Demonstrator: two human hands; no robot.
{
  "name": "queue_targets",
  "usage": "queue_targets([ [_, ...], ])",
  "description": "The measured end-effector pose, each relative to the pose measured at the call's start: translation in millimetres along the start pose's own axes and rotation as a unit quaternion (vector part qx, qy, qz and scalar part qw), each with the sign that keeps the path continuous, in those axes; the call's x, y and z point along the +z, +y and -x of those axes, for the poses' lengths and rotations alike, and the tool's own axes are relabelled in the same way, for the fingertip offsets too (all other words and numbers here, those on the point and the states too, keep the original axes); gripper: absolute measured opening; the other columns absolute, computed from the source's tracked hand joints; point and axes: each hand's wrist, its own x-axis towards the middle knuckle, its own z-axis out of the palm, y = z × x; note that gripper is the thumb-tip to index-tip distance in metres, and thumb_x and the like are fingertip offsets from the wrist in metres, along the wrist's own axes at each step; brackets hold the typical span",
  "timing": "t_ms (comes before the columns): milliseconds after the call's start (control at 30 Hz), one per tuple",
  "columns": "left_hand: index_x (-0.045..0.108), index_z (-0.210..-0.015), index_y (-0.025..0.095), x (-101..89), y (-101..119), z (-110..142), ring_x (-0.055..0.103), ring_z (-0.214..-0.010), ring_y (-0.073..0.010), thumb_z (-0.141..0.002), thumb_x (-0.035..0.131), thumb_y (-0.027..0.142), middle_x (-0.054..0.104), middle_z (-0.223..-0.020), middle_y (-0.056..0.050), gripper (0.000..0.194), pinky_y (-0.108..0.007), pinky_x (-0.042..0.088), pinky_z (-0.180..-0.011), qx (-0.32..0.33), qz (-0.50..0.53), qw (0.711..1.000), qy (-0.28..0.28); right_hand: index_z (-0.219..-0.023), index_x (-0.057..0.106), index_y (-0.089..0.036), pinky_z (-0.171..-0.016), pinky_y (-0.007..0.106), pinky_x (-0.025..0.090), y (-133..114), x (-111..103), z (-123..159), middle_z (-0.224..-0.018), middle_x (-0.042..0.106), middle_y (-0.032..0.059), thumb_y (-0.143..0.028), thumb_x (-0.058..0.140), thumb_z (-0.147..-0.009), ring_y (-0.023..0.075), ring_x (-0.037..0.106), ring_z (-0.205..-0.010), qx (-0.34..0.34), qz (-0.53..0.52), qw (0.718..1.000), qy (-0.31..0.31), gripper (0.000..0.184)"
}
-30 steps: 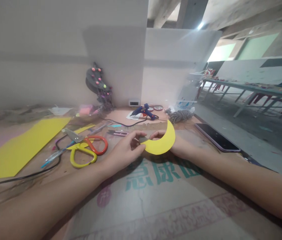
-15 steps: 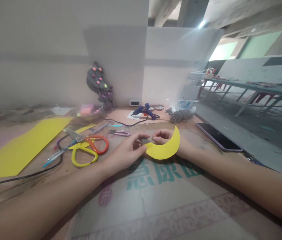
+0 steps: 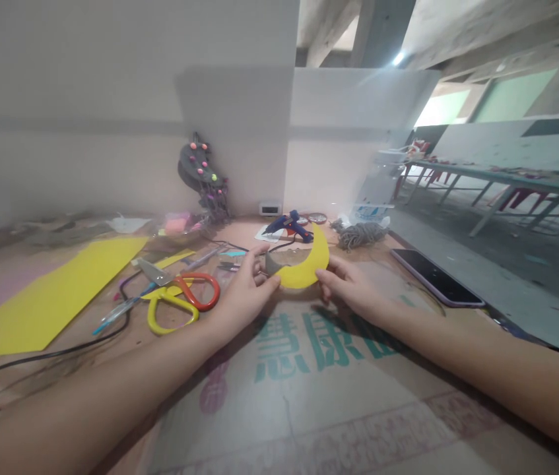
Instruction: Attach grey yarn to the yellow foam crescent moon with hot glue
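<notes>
A yellow crescent moon cutout [image 3: 305,270] is held up over the cardboard-covered tabletop, its upper tip pointing up. A dark grey part [image 3: 272,264] shows at its left end, by my left fingers. My left hand [image 3: 252,280] pinches that left end between thumb and fingers. At the crescent's right edge, my right hand [image 3: 346,284] grips with thumb and fingertips. Left of my left hand lie scissors [image 3: 180,297] with one red and one yellow handle loop. Small thread snips [image 3: 228,266] lie just behind my left hand, partly hidden by it.
A blue glue gun [image 3: 289,225] rests at the back, with grey yarn [image 3: 362,234] to its right. A phone [image 3: 435,277] lies on the right. Yellow sheet [image 3: 61,297], a pen [image 3: 121,310] and a black cable [image 3: 36,358] occupy the left. A dark crescent decoration [image 3: 195,165] stands behind.
The crescent has moved left and up and turned slightly. My right hand has shifted from behind the crescent to grip its right edge. My left hand still holds the left end.
</notes>
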Motion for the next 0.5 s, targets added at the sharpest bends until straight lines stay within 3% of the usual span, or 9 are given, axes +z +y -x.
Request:
queue_targets([
  [167, 0.037, -0.134, 0.022, 2.1, 3.9, 4.5, 0.059, -0.091, -0.0145, -0.082, 0.063, 0.023, 0.061, -0.098, -0.003, 0.058, -0.025, 0.048, -0.076, 0.022, -0.048, 0.999, -0.014, -0.067, 0.053, -0.021, -0.043, 0.025, 0.034, 3.3, 2.4, -1.3, -0.055, 0.054, -0.0004, -0.049, 0.061, -0.078, 0.0118, 0.045, -0.046, 0.026, 0.068, 0.997, -0.019, 0.031],
  [300, 0.059, -0.099, 0.017, 0.0, 10.3, 5.3, 0.057, -0.081, -0.0143, -0.086, 0.058, 0.037, 0.061, -0.087, -0.001, 0.024, -0.025, 0.045, -0.071, 0.021, -0.137, 0.99, -0.006, -0.076, 0.053, -0.02, -0.042, 0.024, 0.036, 5.9, 1.9, -1.7, -0.054, 0.053, -0.003, -0.052, 0.062, -0.076, 0.0111, 0.046, -0.044, 0.027, 0.041, 0.999, 0.006, 0.034],
  [400, 0.059, -0.077, 0.016, -1.4, 16.3, 5.4, 0.054, -0.071, -0.0142, -0.086, 0.055, 0.045, 0.06, -0.075, 0.0, 0.031, -0.025, 0.041, -0.064, -0.002, -0.206, 0.978, 0.01, -0.079, 0.053, -0.019, -0.042, 0.023, 0.036, 5.5, 2.5, -0.6, -0.056, 0.053, -0.0035, -0.052, 0.062, -0.077, 0.0105, 0.046, -0.045, 0.023, 0.037, 0.999, 0.004, 0.034],
  [500, 0.058, -0.072, 0.016, -1.7, 20.7, 5.8, 0.054, -0.068, -0.0142, -0.085, 0.055, 0.046, 0.061, -0.072, 0.001, 0.032, -0.024, 0.039, -0.061, -0.009, -0.236, 0.971, 0.022, -0.077, 0.055, -0.019, -0.045, 0.024, 0.038, 5.3, 3.8, 0.7, -0.058, 0.055, -0.0023, -0.049, 0.061, -0.079, 0.011, 0.048, -0.048, 0.009, 0.052, 0.999, -0.008, 0.031],
])
